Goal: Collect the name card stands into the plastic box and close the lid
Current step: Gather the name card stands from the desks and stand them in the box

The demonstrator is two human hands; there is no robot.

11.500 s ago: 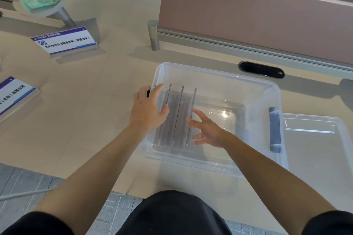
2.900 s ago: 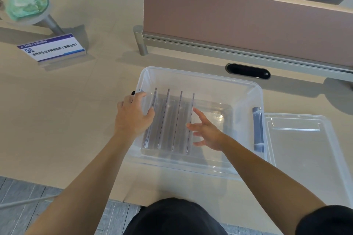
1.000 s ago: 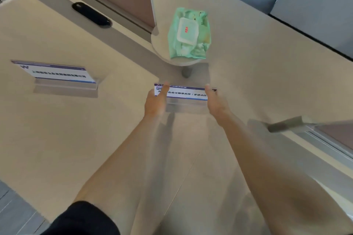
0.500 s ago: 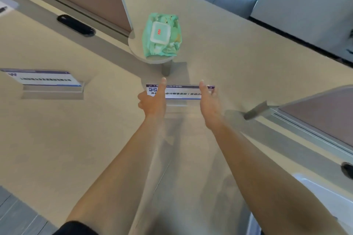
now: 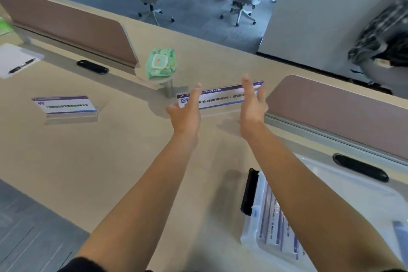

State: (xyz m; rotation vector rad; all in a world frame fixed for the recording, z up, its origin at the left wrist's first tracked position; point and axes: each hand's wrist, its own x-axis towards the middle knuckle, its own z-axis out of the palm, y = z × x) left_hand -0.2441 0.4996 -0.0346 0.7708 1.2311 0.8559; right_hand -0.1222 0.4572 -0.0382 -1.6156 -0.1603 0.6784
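Bracketing the item: left hand (image 5: pixel 187 112) and right hand (image 5: pixel 251 106), both with fingers straight and palms turned toward each other, set wide at the two ends of one name card stand (image 5: pixel 220 98). Contact at the ends is blurred. A shadow on the desk (image 5: pixel 110 161) beneath suggests the stand is off the surface, but that cannot be told for certain.

Item: clear stand, long and low, with a white-and-purple printed card insert. Location: far side of the desk, just right of the post under the wet-wipe pack (image 5: pixel 161 63), near the end of the right-hand partition (image 5: pixel 331 112).

Handling, as judged: light, rigid and smooth-faced, so likely slippery; brittle at the corners and apt to scratch. Best taken by the two short ends, pressed evenly between the palms, or pinched over the top edge near the middle. Keep it level so the paper insert does not slide out.

Companion item: second name card stand (image 5: pixel 64 106), standing on the desk well to the left, untouched.

Destination: plastic box (image 5: pixel 251 238), at the near right of the desk, open-topped, with a black latch (image 5: pixel 249 192) on its left end. Several collected stands (image 5: pixel 270 216) sit on edge inside in a row. The lid cannot be made out in view.

Also present: notepad with pen (image 5: pixel 15 59), far left.
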